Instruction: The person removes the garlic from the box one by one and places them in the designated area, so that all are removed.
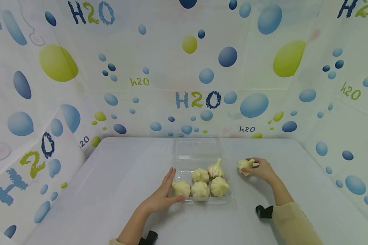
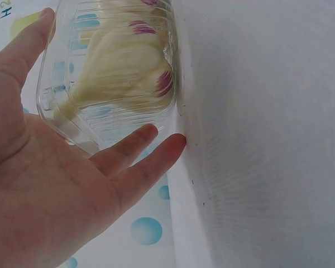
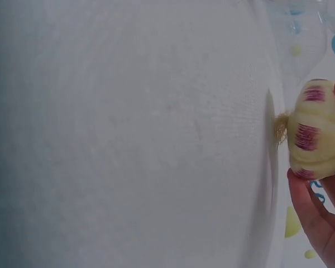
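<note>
A clear plastic box (image 1: 181, 175) on the white table holds several pale garlic bulbs (image 1: 200, 189). My left hand (image 1: 159, 198) lies along the box's left side, fingers straight, with the thumb at its front left corner. In the left wrist view, the ribbed wall (image 2: 123, 111) shows a bulb (image 2: 120, 61) with purple streaks behind it. To the right of the box, my right hand (image 1: 264, 170) pinches another garlic bulb (image 1: 243, 165) between thumb and fingers. That bulb (image 3: 312, 137) has purple patches, and its root tuft is close to the tabletop in the right wrist view.
The box's clear lid (image 1: 197, 147) lies opened back toward the table's far edge. A wall cloth (image 1: 159, 51) printed with bubbles and H2O lettering surrounds the table (image 1: 122, 170). Black wrist-worn devices (image 1: 264, 212) sit beneath both forearms.
</note>
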{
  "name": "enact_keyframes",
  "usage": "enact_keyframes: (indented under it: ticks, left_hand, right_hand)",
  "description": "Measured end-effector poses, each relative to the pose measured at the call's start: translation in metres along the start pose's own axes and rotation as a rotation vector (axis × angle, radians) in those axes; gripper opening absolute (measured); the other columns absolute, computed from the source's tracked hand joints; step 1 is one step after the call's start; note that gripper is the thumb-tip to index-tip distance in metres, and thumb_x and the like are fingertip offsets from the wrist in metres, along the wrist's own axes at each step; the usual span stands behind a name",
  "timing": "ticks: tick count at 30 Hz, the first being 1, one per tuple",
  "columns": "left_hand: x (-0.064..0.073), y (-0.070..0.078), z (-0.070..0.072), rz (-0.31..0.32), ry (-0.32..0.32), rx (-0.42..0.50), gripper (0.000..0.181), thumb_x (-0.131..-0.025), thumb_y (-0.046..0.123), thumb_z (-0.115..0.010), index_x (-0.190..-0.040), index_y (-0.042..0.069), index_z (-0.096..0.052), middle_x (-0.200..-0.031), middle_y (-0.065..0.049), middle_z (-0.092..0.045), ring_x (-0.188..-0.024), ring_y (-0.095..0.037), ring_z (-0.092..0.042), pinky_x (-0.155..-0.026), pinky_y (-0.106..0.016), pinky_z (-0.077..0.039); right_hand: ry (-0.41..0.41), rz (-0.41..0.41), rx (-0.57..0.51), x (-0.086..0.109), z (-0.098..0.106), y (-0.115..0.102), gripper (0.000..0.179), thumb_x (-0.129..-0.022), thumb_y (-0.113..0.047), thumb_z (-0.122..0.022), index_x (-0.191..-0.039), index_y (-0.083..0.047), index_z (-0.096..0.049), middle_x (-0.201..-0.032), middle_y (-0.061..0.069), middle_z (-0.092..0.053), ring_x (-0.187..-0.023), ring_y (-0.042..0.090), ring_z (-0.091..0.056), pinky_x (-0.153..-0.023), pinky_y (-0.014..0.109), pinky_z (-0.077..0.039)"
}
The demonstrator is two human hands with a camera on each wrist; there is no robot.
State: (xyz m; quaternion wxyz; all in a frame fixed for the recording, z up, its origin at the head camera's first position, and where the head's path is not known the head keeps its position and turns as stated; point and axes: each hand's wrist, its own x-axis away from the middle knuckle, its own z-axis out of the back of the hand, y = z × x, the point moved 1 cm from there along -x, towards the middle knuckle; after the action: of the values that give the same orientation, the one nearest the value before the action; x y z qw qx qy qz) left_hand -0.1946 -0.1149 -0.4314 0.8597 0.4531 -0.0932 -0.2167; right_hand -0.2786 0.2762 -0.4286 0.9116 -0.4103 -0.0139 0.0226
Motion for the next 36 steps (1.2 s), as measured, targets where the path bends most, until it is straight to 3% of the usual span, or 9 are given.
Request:
enact_keyframes:
  ticks: [7,14,23,36]
  left_hand:
    - [0.0004,0.0004,0.0000,0.012,0.000,0.003,0.100,-0.082,0.041,-0.065,-0.147,0.014,0.006,-0.152,-0.012,0.010,-0.137,-0.036,0.003,-0.101,-0.059,-0.022]
    - [0.0006,0.0011,-0.0002,0.014,0.001,0.025,0.099,-0.083,0.037,-0.066,-0.147,0.013,0.005,-0.152,-0.013,0.010,-0.135,-0.041,-0.002,-0.094,-0.060,-0.032]
    - [0.0006,0.0012,-0.0005,0.015,0.003,0.021,0.099,-0.083,0.037,-0.066,-0.147,0.013,0.006,-0.152,-0.014,0.010,-0.136,-0.040,0.000,-0.095,-0.060,-0.031]
    - [0.0010,0.0045,0.0002,0.022,0.006,0.009,0.098,-0.083,0.036,-0.066,-0.147,0.014,0.005,-0.152,-0.013,0.009,-0.136,-0.038,0.000,-0.097,-0.059,-0.029]
  right_hand:
    - [-0.036,-0.021,0.000,0.0022,-0.0021,-0.0008,0.069,-0.076,-0.037,-0.073,-0.126,0.005,-0.049,-0.121,0.029,-0.050,-0.101,0.037,-0.055,-0.078,0.043,-0.049]
    - [-0.026,0.002,-0.001,-0.0026,-0.0026,0.0058,0.070,-0.074,-0.037,-0.075,-0.127,0.001,-0.050,-0.125,0.029,-0.047,-0.103,0.038,-0.054,-0.076,0.041,-0.049]
    - [-0.018,0.058,0.004,-0.0016,-0.0017,0.0060,0.072,-0.073,-0.032,-0.076,-0.128,0.005,-0.048,-0.128,0.027,-0.047,-0.112,0.041,-0.046,-0.086,0.050,-0.043]
    - [-0.032,0.062,-0.003,0.0022,0.0022,0.0000,0.073,-0.075,-0.034,-0.075,-0.129,0.004,-0.046,-0.130,0.026,-0.046,-0.107,0.043,-0.051,-0.084,0.048,-0.046]
